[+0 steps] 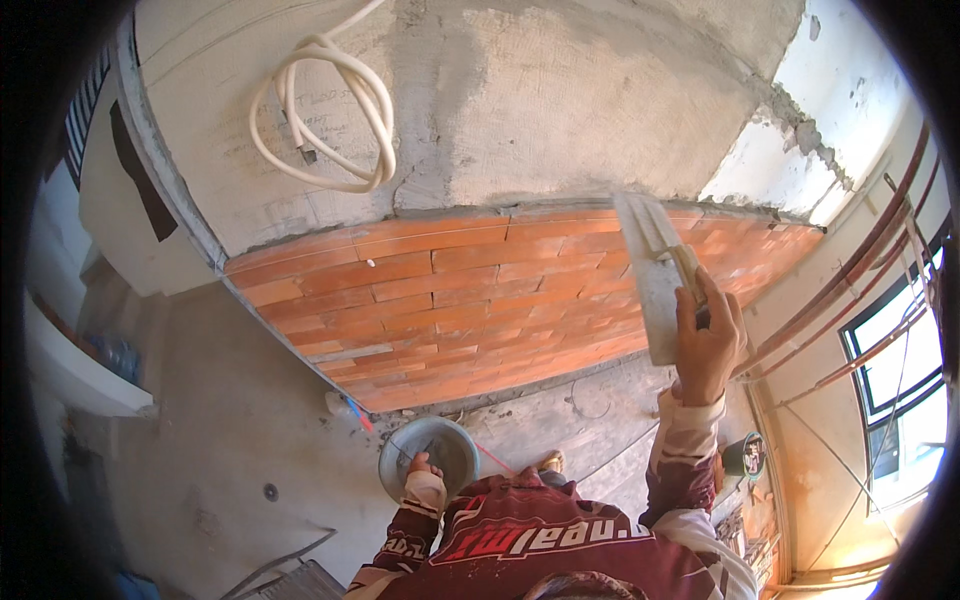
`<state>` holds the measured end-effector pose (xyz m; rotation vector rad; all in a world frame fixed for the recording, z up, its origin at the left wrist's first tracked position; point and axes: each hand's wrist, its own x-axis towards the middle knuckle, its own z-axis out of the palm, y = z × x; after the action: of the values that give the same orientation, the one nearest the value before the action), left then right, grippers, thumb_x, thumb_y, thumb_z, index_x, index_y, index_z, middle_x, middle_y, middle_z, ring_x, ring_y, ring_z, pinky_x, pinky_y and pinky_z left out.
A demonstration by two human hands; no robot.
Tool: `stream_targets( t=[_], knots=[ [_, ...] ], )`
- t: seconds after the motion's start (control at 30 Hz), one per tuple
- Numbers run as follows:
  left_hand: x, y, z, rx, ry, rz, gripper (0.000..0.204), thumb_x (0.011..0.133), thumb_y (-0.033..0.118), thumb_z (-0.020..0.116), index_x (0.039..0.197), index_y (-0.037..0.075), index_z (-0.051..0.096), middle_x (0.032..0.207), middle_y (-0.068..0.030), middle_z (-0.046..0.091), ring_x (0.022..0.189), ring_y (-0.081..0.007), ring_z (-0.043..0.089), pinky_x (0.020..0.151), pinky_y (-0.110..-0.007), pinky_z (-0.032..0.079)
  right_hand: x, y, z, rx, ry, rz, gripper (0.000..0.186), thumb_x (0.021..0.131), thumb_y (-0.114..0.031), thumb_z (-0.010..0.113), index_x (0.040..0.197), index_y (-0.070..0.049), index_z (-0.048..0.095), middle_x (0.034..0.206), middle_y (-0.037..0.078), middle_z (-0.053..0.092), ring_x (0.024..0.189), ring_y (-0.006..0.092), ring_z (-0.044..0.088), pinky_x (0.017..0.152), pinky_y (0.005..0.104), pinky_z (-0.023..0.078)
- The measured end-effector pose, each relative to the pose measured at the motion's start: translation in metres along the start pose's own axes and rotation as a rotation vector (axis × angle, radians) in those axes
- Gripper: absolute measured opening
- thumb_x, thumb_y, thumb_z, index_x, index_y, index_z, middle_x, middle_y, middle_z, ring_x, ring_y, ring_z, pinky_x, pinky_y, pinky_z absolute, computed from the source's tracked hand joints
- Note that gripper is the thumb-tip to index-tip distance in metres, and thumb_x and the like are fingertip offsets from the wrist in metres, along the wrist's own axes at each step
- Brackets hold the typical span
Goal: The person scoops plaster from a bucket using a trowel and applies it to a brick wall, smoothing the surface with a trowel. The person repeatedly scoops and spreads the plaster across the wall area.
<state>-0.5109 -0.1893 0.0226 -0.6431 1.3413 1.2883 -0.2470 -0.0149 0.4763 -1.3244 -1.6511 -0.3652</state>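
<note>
My right hand [714, 345] is raised in front of the wall, its fingers wrapped round the handle of a plastering trowel [656, 322]. The trowel's long flat blade is pale with smears, and its far end reaches the seam where orange brickwork [470, 285] meets grey render [570, 110]. Low on the left, my left hand [424, 468] is closed at a round grey basin [470, 462]. Dark stuff lies in that basin. What the left fingers grip, whether the rim or a tool, is too small to make out.
A loop of thick white cable [376, 110] hangs against the rendered wall. At right, pipes or poles [860, 255] lean near a window [893, 400], with a dark green bucket [743, 457] below. A metal frame [300, 583] lies on the concrete floor [230, 420] at lower left.
</note>
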Motion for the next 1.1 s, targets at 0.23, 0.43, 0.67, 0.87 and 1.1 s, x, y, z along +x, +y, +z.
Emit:
stream_targets(
  t=[0.23, 0.43, 0.67, 0.87, 1.1],
  knots=[
    [-0.033, 0.007, 0.006, -0.042, -0.038, 0.042, 0.020, 0.076, 0.028, 0.053, 0.076, 0.012, 0.041, 0.048, -0.0010, 0.036, 0.040, -0.0152, 0.036, 0.038, -0.027, 0.036, 0.018, 0.067, 0.014, -0.179, 0.095, 0.025, 0.028, 0.076, -0.018, 0.064, 0.102, -0.007, 0.062, 0.077, 0.011, 0.057, 0.065, 0.0234, 0.056, 0.058, 0.0330, 0.045],
    [-0.021, 0.004, 0.007, -0.021, 0.055, -0.001, 0.019, 0.078, 0.031, 0.052, 0.082, 0.017, 0.041, 0.049, -0.0014, 0.036, 0.042, -0.0151, 0.038, 0.042, -0.030, 0.039, 0.028, 0.100, 0.026, -0.244, 0.049, -0.016, 0.027, 0.076, -0.018, 0.063, 0.101, -0.009, 0.061, 0.076, 0.011, 0.056, 0.066, 0.0258, 0.057, 0.058, 0.0355, 0.046],
    [0.003, 0.002, -0.007, -0.059, -0.008, -0.053, 0.021, 0.074, 0.028, 0.056, 0.085, 0.017, 0.042, 0.050, -0.0018, 0.038, 0.042, -0.0164, 0.039, 0.042, -0.031, 0.040, 0.009, 0.048, 0.028, -0.078, -0.030, -0.113, 0.026, 0.073, -0.014, 0.065, 0.099, -0.009, 0.062, 0.072, 0.009, 0.053, 0.058, 0.0241, 0.055, 0.052, 0.0341, 0.045],
    [-0.006, -0.001, 0.004, -0.025, 0.016, -0.004, 0.022, 0.072, 0.029, 0.057, 0.081, 0.016, 0.042, 0.049, -0.0021, 0.039, 0.040, -0.0173, 0.039, 0.040, -0.030, 0.039, -0.021, -0.003, 0.028, 0.038, -0.058, -0.167, 0.029, 0.070, -0.011, 0.068, 0.098, -0.008, 0.061, 0.071, 0.008, 0.051, 0.054, 0.0219, 0.054, 0.047, 0.0327, 0.044],
    [0.015, 0.000, -0.005, 0.014, -0.037, -0.067, 0.027, 0.072, 0.032, 0.056, 0.085, 0.014, 0.041, 0.050, -0.0028, 0.039, 0.041, -0.0176, 0.039, 0.041, -0.031, 0.039, -0.046, -0.053, 0.030, 0.124, -0.115, -0.291, 0.035, 0.070, -0.013, 0.067, 0.102, -0.005, 0.057, 0.069, 0.008, 0.046, 0.051, 0.0214, 0.052, 0.046, 0.0329, 0.044]
  ],
)
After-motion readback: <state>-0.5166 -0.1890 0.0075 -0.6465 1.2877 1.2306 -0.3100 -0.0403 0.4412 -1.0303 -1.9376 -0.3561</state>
